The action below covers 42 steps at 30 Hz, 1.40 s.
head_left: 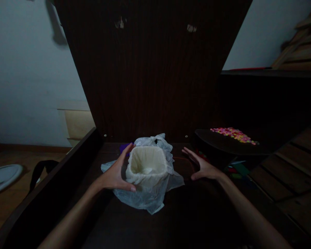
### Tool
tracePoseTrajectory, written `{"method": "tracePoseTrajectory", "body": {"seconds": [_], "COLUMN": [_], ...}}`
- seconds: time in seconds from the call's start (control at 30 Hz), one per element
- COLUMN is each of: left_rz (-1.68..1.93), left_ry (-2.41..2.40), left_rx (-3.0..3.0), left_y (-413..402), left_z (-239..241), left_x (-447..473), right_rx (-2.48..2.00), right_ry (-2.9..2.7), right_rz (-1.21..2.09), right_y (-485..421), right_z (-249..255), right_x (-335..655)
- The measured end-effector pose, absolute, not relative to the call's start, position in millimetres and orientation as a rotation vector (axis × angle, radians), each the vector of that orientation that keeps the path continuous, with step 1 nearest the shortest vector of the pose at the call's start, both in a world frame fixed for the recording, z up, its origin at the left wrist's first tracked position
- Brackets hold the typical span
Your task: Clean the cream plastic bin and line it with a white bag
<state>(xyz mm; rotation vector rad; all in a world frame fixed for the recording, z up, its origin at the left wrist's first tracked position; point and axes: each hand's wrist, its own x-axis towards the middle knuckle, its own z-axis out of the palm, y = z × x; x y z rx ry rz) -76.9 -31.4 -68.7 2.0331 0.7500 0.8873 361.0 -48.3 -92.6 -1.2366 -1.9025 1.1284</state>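
A small square bin [148, 162] lined with a thin white plastic bag [147, 199] stands on the dark wooden surface. The bag is folded over the rim, hangs loosely down the outside, and has a knotted bunch at the back. My left hand [116, 174] is at the bin's left side, thumb in front and fingers behind, spread apart; whether it touches the bag I cannot tell. To the right of the bin, my right hand [202, 167] hovers with its fingers apart and nothing in it. Something purple [124, 148] lies partly hidden behind my left fingers.
A tall dark wooden panel [152, 76] rises behind the bin. On the right, a rounded dark shelf [217, 143] carries a strip of small pink and yellow pieces [234, 135]. A raised dark edge [54, 176] runs along the left. A white round lid-like object [5, 178] lies on the floor.
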Motion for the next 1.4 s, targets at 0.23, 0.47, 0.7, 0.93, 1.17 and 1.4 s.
{"method": "tracePoseTrajectory", "body": {"seconds": [0.23,0.47,0.7,0.93,1.17,1.4], "left_rz": [0.968,0.989,1.014,1.067,1.083,1.023], "left_ry": [0.628,0.689,0.699,0.708,0.71,0.731], "left_rx": [1.968,1.933,1.943,1.952,1.977,1.986], "left_y": [-31.1,-31.9,-28.2,-28.3,-30.7,-35.8], "left_z": [-57.6,-53.9,-56.5,-58.5,-59.6,-59.2], "left_x": [-58.9,-57.4,-55.7,-52.1,-48.2,-53.8], "right_rx": [-1.632,-1.743,-1.841,-1.944,-1.547,-1.18], "right_ry": [-2.045,-2.116,-2.038,-1.82,-1.703,-2.132], "right_rz": [0.836,0.582,0.504,0.385,0.515,0.482], "right_y": [-62.7,-65.5,-79.5,-87.6,-85.0,-77.6], "right_z": [-121.9,-119.1,-120.9,-113.1,-53.6,8.9], "right_x": [352.5,355.0,356.7,381.1,340.8,241.6]}}
